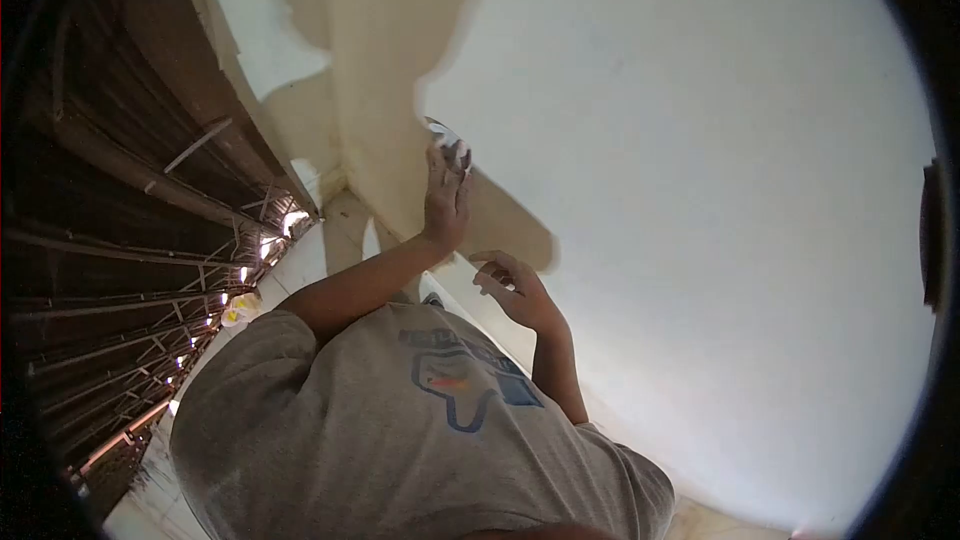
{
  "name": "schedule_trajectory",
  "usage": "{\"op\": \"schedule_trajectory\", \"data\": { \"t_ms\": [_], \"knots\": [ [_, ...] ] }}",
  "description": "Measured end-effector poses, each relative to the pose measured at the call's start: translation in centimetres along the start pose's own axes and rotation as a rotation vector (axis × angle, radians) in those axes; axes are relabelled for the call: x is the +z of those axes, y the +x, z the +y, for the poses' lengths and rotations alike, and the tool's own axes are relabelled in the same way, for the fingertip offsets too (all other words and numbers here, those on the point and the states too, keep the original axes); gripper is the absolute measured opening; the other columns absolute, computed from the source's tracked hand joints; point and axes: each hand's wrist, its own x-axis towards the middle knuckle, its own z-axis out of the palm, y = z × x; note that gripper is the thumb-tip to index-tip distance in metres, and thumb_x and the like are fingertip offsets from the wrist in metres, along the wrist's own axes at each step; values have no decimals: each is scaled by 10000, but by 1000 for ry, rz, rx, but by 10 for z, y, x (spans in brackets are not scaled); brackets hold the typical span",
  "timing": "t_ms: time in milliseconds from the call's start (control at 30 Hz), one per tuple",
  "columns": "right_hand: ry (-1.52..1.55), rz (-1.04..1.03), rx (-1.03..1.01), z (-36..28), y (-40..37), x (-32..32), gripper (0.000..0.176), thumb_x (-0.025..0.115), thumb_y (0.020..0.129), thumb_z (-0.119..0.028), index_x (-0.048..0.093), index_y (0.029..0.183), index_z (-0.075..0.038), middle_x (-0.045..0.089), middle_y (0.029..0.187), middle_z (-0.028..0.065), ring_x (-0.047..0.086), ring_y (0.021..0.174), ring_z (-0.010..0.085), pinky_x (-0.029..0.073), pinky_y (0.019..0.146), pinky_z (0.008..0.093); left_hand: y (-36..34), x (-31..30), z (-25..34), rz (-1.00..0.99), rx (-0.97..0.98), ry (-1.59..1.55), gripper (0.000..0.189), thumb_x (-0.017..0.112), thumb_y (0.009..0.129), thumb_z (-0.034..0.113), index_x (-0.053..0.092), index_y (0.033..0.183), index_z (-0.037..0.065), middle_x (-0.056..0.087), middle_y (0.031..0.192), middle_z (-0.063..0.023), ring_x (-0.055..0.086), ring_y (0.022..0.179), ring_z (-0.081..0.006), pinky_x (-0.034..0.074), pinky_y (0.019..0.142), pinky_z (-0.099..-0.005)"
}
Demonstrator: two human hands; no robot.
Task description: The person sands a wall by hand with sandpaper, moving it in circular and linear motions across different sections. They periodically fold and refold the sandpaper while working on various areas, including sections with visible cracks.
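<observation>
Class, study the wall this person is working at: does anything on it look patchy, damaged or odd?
Yes. A yellowish-beige patch with ragged edges breaks the white wall, running from the top down to the left hand, whose fingers press a small pale object at its edge. The right hand is open, just below.

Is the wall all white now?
No, a big tan patch of the wall shows unpainted beside the raised hand.
</observation>
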Motion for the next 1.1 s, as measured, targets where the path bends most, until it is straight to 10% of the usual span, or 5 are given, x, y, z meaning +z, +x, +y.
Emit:
{"op": "schedule_trajectory", "data": {
  "t_ms": [200, 467, 533, 733, 1100],
  "knots": [
    [87, -55, -41, -9, 26, 9, 302, 622, 1003, -144, 634, 1288, -48, 705, 977, 67, 663, 850, 152, 527, 785, 300, 21, -50, -3, -105, 6, -186, 395, 447, 1069, 74, 508, 1443, -38, 552, 1408, -309, 497, 1379, -414, 415, 1106, -422],
    [137, -45, -47, -19, 36, 5, 278, 630, 998, -102, 646, 1263, -21, 709, 980, 77, 670, 852, 153, 539, 785, 304, 99, -68, -45, 244, 19, 33, 388, 466, 1039, 75, 529, 1374, -109, 589, 1378, -294, 633, 735, -223, 516, 643, -332],
    [140, -15, -79, -21, 35, 4, 275, 640, 983, -71, 650, 1252, -17, 708, 980, 79, 676, 866, 153, 542, 786, 298, 109, -45, -35, 287, -82, -52, 400, 452, 1041, 64, 513, 1395, -110, 538, 1439, -308, 694, 925, -256, 552, 792, -342],
    [180, 12, -102, -10, 18, -5, 315, 675, 958, -59, 646, 1271, -38, 716, 1005, 78, 683, 915, 145, 536, 779, 289, 93, -32, -12, 243, -198, -359, 448, 400, 1065, 77, 435, 1482, -84, 319, 1619, -267, 219, 1550, -351, 216, 1240, -407],
    [73, -146, -267, -55, -22, -36, 382, 617, 945, -2, 612, 1326, -22, 702, 1145, 97, 665, 976, 189, 521, 866, 337, 100, -30, -30, 147, -95, -112, 539, 388, 1089, 131, 260, 1571, -73, 162, 1677, -250, 136, 1566, -364, 168, 1254, -427]
  ]
}}
